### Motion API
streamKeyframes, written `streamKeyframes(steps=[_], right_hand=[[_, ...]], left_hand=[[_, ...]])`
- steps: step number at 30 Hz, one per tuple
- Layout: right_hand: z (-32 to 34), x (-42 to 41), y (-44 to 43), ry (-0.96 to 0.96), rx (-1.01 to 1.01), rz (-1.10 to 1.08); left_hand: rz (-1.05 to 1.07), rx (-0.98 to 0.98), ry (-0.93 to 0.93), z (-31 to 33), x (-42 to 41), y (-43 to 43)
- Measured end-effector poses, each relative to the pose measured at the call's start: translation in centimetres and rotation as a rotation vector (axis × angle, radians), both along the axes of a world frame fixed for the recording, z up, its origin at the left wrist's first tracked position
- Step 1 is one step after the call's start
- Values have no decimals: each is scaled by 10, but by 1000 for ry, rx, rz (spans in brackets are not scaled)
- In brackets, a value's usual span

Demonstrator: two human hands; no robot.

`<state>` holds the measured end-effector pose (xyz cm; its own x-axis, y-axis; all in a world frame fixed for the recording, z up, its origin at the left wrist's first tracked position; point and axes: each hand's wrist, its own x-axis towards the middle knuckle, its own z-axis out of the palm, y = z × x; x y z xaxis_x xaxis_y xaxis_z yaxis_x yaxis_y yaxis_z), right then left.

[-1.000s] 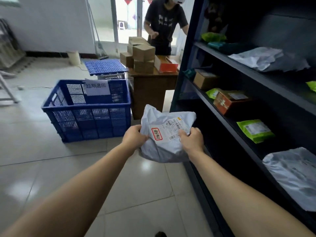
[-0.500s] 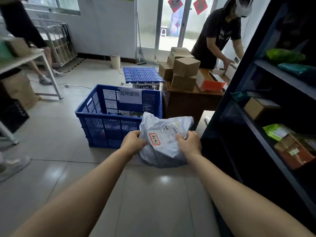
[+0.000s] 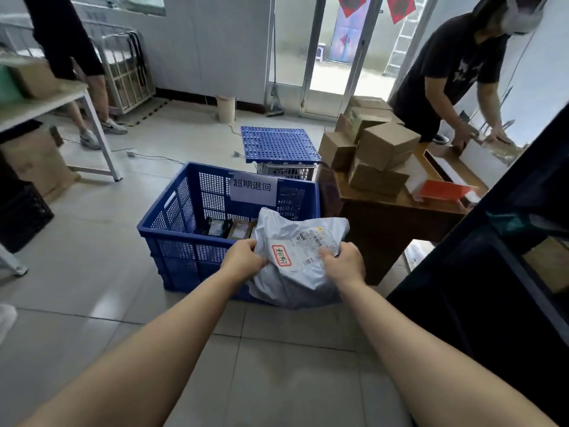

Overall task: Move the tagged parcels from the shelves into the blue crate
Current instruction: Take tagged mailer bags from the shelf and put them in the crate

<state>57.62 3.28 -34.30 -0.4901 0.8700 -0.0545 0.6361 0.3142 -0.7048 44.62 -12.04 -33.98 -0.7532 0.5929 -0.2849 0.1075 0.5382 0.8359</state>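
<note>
Covering the room was a floor (image 3: 92, 272) of pale grey glossy tiles, with a glass door (image 3: 332, 47) in the far wall and a small white bin (image 3: 225, 107) beside it. A blue crate (image 3: 184, 251) with perforated walls stood on the tiles, a white paper sign (image 3: 253, 188) with printed characters fixed to its far wall and a few small packets lying on its bottom. Behind it a blue perforated panel (image 3: 277, 143) rested on a white basket. To the right stood a wooden bench (image 3: 385, 229) stacked with cardboard boxes (image 3: 385, 146), where a person in a dark shirt (image 3: 446, 72) bent over. A white bench (image 3: 46, 103) stood at the left, another person's legs (image 3: 89, 87) behind it. Dark shelves (image 3: 492, 272) filled the right edge.

The parcel (image 3: 295, 282) was a soft, crumpled grey plastic mailer with a printed shipping label (image 3: 311, 241) and a red-bordered tag (image 3: 280, 255) stuck on its front. It was held in the air at the crate's near right corner, covering part of the near wall in view. The left hand (image 3: 243, 260) gripped its left edge with curled fingers, and the right hand (image 3: 345, 265) gripped its right edge, fingers clamped on the plastic.
</note>
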Motion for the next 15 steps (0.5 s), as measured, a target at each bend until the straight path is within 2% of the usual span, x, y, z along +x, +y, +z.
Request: streamKeyframes(steps=[15], right_hand=[[-37, -197, 141, -95, -89, 14]], left_hand=[[-22, -98, -37, -37, -195, 137]])
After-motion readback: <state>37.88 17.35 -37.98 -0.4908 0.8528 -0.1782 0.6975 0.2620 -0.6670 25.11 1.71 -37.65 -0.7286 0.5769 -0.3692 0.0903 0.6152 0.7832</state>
